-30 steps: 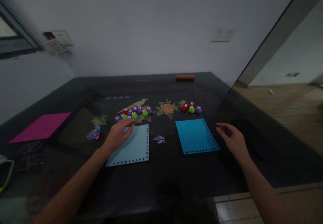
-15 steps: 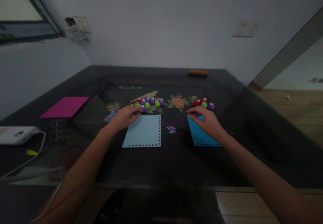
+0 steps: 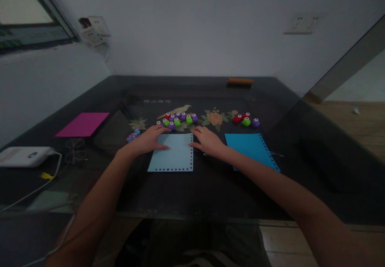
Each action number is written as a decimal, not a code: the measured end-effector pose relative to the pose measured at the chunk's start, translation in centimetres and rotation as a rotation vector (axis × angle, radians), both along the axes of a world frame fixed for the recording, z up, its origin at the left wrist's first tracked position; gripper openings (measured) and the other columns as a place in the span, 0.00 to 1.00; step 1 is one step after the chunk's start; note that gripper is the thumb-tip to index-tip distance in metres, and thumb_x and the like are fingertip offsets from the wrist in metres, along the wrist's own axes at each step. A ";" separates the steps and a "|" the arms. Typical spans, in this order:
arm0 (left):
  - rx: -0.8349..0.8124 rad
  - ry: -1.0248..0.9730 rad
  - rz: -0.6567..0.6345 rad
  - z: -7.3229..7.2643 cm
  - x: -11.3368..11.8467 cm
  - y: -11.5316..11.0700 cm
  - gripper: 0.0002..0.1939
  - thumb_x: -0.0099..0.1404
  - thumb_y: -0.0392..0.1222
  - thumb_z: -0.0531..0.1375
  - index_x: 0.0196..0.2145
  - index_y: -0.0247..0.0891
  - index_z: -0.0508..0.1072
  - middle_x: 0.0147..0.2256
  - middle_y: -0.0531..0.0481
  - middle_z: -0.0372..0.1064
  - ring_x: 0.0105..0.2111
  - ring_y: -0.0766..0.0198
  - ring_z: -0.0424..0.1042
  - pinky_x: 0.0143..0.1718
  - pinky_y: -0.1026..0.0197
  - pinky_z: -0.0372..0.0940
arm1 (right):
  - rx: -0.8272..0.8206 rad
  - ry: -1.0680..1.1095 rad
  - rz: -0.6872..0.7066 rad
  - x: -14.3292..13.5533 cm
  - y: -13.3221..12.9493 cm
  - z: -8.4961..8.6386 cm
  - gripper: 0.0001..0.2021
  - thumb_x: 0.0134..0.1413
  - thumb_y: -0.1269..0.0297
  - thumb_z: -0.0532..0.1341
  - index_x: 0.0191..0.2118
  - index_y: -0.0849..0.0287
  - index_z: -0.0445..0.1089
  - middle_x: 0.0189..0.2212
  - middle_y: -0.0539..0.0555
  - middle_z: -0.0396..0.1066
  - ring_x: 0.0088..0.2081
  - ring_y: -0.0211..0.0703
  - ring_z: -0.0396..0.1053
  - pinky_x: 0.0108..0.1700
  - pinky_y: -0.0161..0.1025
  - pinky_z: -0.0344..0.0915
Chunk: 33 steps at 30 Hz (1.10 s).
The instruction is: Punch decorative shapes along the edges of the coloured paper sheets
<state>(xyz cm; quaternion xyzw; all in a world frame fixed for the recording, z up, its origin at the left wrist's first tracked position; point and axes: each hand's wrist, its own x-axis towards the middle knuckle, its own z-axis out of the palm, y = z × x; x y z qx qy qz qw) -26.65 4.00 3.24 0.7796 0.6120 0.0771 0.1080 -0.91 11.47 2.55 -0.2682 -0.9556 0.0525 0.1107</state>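
A pale blue sheet (image 3: 174,154) lies flat on the dark table, with a row of small dark dots along its front and right edges. At its upper left, my left hand (image 3: 148,139) rests with thumb and fingers apart, the thumb on the sheet. My right hand (image 3: 208,140) is at the sheet's upper right edge, thumb and fingers also apart, the fingertips touching that edge. Under the right palm, the small coloured bits are mostly hidden. Just behind the sheet sit several purple, green and red eyeball-topped pieces (image 3: 177,120).
To the right lies a brighter blue sheet (image 3: 246,148) with dots down its right edge. Behind it are red, green and purple eyeball pieces (image 3: 246,121). Small coloured bits (image 3: 132,136) sit beside my left wrist. A magenta sheet (image 3: 82,124) and a white cabled device (image 3: 25,156) are farther left.
My right hand has moved left from the brighter blue sheet to the right edge of the pale blue sheet. My left hand has spread its thumb from its fingers over the pale sheet.
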 end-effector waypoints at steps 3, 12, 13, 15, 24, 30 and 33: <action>-0.027 0.017 0.010 -0.6 -0.4 0.2 0.39 0.51 0.59 0.63 0.56 0.38 0.62 0.53 0.40 0.60 0.55 0.48 0.58 0.56 0.51 0.54 | 0.024 -0.028 0.013 -0.2 0.0 -0.8 0.31 0.53 0.50 0.59 0.57 0.67 0.61 0.52 0.66 0.64 0.50 0.59 0.60 0.47 0.52 0.63; -0.033 0.008 0.015 -0.9 -0.7 0.5 0.39 0.51 0.61 0.62 0.56 0.37 0.64 0.51 0.39 0.61 0.51 0.48 0.61 0.53 0.51 0.56 | -0.004 -0.004 0.053 -0.6 0.1 -0.6 0.34 0.49 0.52 0.63 0.58 0.69 0.60 0.51 0.67 0.62 0.51 0.60 0.58 0.48 0.50 0.62; -0.034 0.008 0.014 -0.8 -0.7 0.5 0.40 0.51 0.62 0.62 0.56 0.37 0.64 0.50 0.39 0.61 0.51 0.48 0.61 0.53 0.51 0.56 | -0.005 0.001 0.053 -0.6 0.2 -0.6 0.33 0.49 0.52 0.63 0.57 0.68 0.60 0.51 0.66 0.62 0.50 0.59 0.58 0.47 0.50 0.62; -0.037 0.009 0.013 -0.8 -0.7 0.5 0.40 0.50 0.62 0.62 0.55 0.36 0.65 0.49 0.39 0.61 0.50 0.48 0.62 0.52 0.50 0.57 | -0.017 0.011 0.054 -0.6 0.3 -0.6 0.33 0.48 0.52 0.64 0.56 0.66 0.62 0.50 0.66 0.63 0.50 0.59 0.59 0.46 0.50 0.63; -0.014 0.015 0.009 -0.7 -0.5 0.3 0.37 0.50 0.61 0.62 0.53 0.36 0.67 0.49 0.39 0.60 0.50 0.48 0.62 0.53 0.51 0.57 | -0.005 -0.013 0.049 -0.4 -0.1 -0.4 0.32 0.50 0.51 0.63 0.56 0.69 0.62 0.50 0.67 0.63 0.49 0.58 0.61 0.47 0.50 0.63; -0.009 0.003 0.000 -0.3 -0.2 0.2 0.35 0.50 0.56 0.64 0.52 0.35 0.66 0.50 0.39 0.62 0.52 0.47 0.60 0.54 0.50 0.56 | 0.001 -0.015 0.045 -0.4 -0.2 -0.3 0.32 0.50 0.51 0.63 0.56 0.67 0.62 0.50 0.65 0.65 0.49 0.57 0.62 0.47 0.50 0.62; 0.001 -0.005 0.012 -0.1 0.0 0.1 0.34 0.50 0.56 0.64 0.51 0.37 0.65 0.50 0.40 0.63 0.54 0.46 0.59 0.54 0.49 0.56 | -0.008 0.010 0.035 -0.4 0.0 -0.5 0.31 0.49 0.51 0.63 0.56 0.64 0.62 0.50 0.64 0.65 0.49 0.57 0.62 0.47 0.50 0.62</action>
